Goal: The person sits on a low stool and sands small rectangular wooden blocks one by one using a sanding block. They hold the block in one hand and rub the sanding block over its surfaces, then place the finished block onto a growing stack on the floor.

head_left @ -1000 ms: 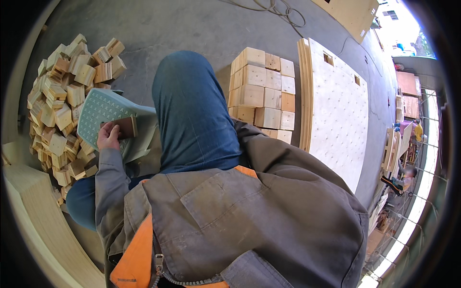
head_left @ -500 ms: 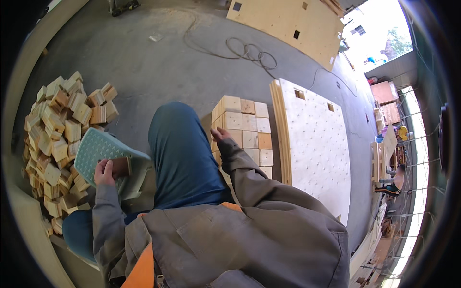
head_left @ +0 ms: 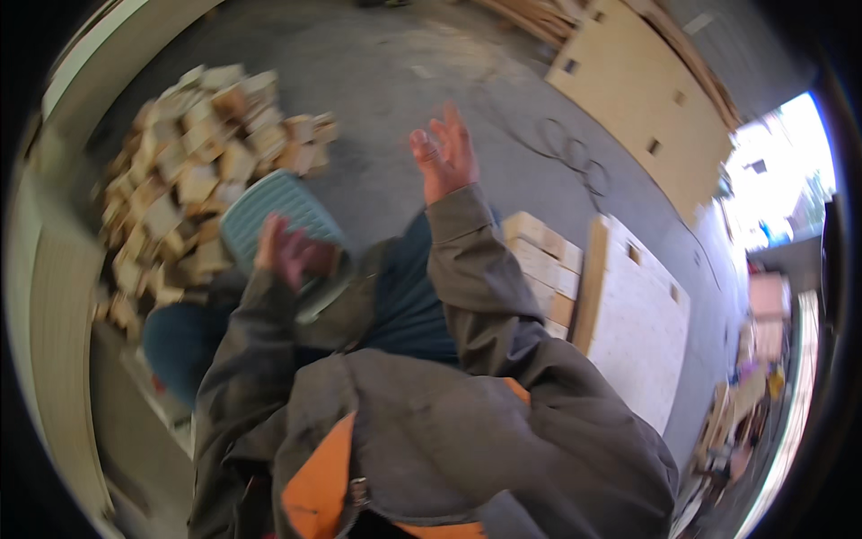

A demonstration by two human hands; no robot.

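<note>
Little of the work looked finished. A large loose heap of wooden blocks [head_left: 193, 171] filled the upper left of the frame, while only a small neat stack of blocks [head_left: 543, 269] stood right of centre, set against the edge of a pale perforated board [head_left: 637, 323] lying on the grey floor [head_left: 404, 81]. Judged by the two piles, most blocks were yet to be sorted.

The left hand [head_left: 289, 253] sat left of centre, its fingers curled around a small brown block [head_left: 323, 260] and pressing it against a teal sanding pad [head_left: 283, 220] resting on the person's lap. The picture was blurred there, so the grip could only be read as closed on the block.

The right hand [head_left: 444, 157] was raised in the upper middle of the frame, above the knee, palm toward the camera, fingers spread and loose, holding nothing. Its grey sleeve [head_left: 471, 269] bent sharply at the elbow, running down to the jacket at the bottom of the frame.
</note>
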